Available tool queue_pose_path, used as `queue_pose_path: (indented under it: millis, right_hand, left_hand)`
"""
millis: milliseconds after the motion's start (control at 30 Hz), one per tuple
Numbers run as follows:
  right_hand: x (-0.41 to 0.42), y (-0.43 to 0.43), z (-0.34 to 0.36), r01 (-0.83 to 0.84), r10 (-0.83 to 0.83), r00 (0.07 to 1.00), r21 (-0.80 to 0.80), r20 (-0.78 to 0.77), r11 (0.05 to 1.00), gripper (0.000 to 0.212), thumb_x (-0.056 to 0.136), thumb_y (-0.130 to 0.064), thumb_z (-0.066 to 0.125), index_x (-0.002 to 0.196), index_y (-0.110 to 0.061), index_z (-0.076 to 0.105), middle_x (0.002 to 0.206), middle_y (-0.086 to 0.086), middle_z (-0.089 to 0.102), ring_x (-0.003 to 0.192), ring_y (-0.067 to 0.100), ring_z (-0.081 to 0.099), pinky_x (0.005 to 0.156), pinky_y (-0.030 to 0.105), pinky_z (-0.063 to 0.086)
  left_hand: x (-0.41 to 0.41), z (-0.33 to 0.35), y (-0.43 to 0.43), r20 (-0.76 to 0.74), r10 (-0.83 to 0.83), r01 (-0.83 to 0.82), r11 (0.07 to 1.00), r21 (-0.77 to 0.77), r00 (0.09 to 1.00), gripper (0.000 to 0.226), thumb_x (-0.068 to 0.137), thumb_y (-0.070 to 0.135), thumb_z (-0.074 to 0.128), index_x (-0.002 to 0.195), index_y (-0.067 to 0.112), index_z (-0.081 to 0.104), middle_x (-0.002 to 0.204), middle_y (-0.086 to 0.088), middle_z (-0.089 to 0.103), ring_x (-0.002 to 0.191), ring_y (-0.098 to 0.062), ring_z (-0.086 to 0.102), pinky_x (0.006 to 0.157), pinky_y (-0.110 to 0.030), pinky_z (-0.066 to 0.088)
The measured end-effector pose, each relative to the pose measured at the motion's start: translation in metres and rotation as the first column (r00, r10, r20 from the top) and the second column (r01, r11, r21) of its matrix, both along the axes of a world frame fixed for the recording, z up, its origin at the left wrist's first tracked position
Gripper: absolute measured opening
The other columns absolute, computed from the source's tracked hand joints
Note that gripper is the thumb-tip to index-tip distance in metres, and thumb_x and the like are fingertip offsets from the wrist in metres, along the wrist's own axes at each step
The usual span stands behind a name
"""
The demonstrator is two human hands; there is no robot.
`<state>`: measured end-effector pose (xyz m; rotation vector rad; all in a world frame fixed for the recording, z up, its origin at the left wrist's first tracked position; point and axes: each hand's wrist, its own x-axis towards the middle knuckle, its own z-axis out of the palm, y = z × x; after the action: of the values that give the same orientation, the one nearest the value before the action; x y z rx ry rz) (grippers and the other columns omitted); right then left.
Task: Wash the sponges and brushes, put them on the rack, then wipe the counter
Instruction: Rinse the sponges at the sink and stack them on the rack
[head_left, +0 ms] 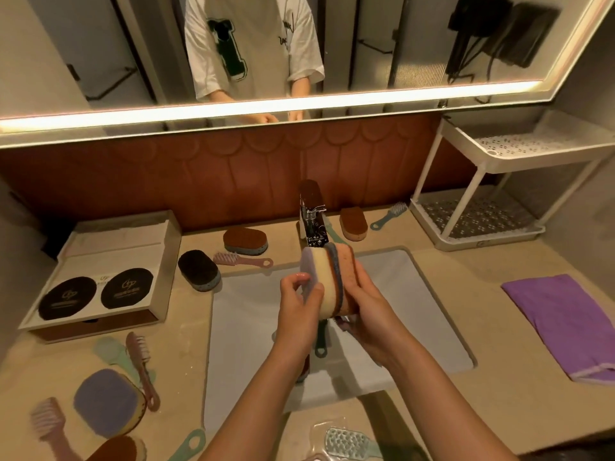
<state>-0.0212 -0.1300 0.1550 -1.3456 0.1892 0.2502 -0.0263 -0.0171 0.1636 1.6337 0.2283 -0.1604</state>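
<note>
Over the white sink (416, 294), below the chrome tap (312, 221), both hands hold two sponges (329, 277) pressed together on edge. My left hand (299, 304) pinches the pale purple face on the left. My right hand (369, 304) grips the orange sponge on the right. A dark brush (321, 341) lies in the basin under my hands. More sponges rest on the counter: brown-topped ones (245, 240) (353, 222), a black one (199, 270), a purple one (108, 402). Brushes lie nearby: pink (241, 260) (141, 364), blue (389, 215).
A white two-tier rack (479, 224) stands at the back right, both shelves bare. A folded purple cloth (565, 321) lies on the beige counter at the right. An open box (100, 271) with two black discs sits at the left. A mirror spans the wall above.
</note>
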Motion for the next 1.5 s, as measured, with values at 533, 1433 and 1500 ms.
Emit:
queue_pose_path:
  millis: [533,1433,1500]
  right_hand:
    - [0.014,-0.073,0.051,0.002,0.067,0.976,-0.315,0.208,0.949,0.057,0.082,-0.028,0.068,0.131,-0.035,0.038,0.117,-0.017,0.054,0.107,-0.001,0.055,0.079,0.016,0.048]
    - [0.162,-0.360,0.156,0.186,0.170,0.868,-0.623,0.467,0.760,0.049,0.081,-0.030,0.070,0.126,-0.027,0.051,0.107,-0.015,0.062,0.098,-0.004,0.058,0.081,0.015,0.048]
    - [0.172,-0.372,0.150,0.176,0.181,0.873,-0.638,0.453,0.750,0.048,0.081,-0.028,0.070,0.125,-0.025,0.052,0.103,-0.016,0.061,0.093,-0.005,0.058,0.071,0.009,0.046]
  left_hand:
    - [0.032,0.059,-0.042,0.105,-0.222,0.221,0.975,0.022,0.969,0.044,0.095,0.022,0.044,0.138,0.029,0.035,0.135,0.002,0.046,0.118,-0.011,0.047,0.085,-0.021,0.042]
    - [0.189,0.151,-0.303,0.338,-0.536,0.312,0.787,0.532,0.773,0.067,0.093,0.033,0.052,0.149,0.020,0.018,0.148,-0.003,0.039,0.133,-0.019,0.040,0.108,-0.036,0.038]
    - [0.200,0.144,-0.316,0.333,-0.512,0.304,0.803,0.512,0.792,0.065,0.092,0.031,0.052,0.148,0.018,0.021,0.144,-0.008,0.044,0.131,-0.022,0.044,0.106,-0.041,0.041]
